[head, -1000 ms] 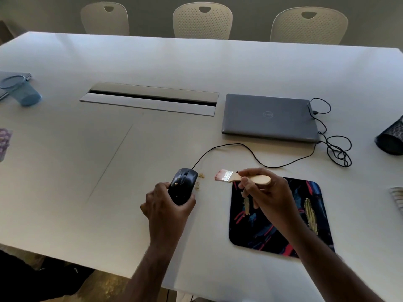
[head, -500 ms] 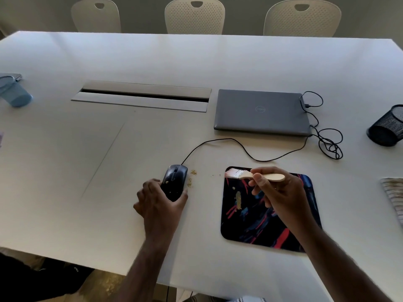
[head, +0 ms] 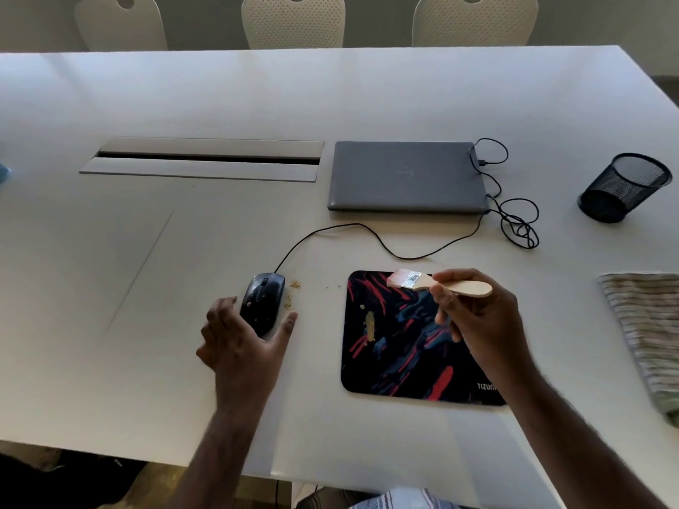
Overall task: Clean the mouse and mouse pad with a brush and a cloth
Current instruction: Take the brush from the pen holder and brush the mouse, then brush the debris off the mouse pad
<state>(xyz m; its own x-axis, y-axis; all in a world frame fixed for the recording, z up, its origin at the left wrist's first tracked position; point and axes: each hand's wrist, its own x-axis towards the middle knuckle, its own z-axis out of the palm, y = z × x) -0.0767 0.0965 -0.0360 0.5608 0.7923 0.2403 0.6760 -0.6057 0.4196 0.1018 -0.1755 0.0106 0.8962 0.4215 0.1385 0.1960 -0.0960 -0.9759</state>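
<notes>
A black wired mouse (head: 261,301) lies on the white table (head: 147,361), with tan crumbs (head: 292,295) just right of it. My left hand (head: 242,347) is spread behind the mouse, fingers along its left side and thumb held apart on the right. To the right lies a dark mouse pad (head: 400,365) with red and blue streaks and a yellowish smear (head: 370,325). My right hand (head: 477,321) grips the wooden handle of a small brush (head: 437,284), whose bristles hover over the pad's far edge. A striped cloth (head: 646,332) lies at the right edge.
A closed grey laptop (head: 404,174) sits beyond the pad, with the mouse cable (head: 514,222) coiled at its right. A black mesh cup (head: 621,189) stands at the far right. A cable slot (head: 205,157) is set into the table; three chairs stand behind.
The mouse, tilted up in my left hand before, now lies flat on the table and that hand has loosened and spread. My right hand carried the brush rightward over the pad.
</notes>
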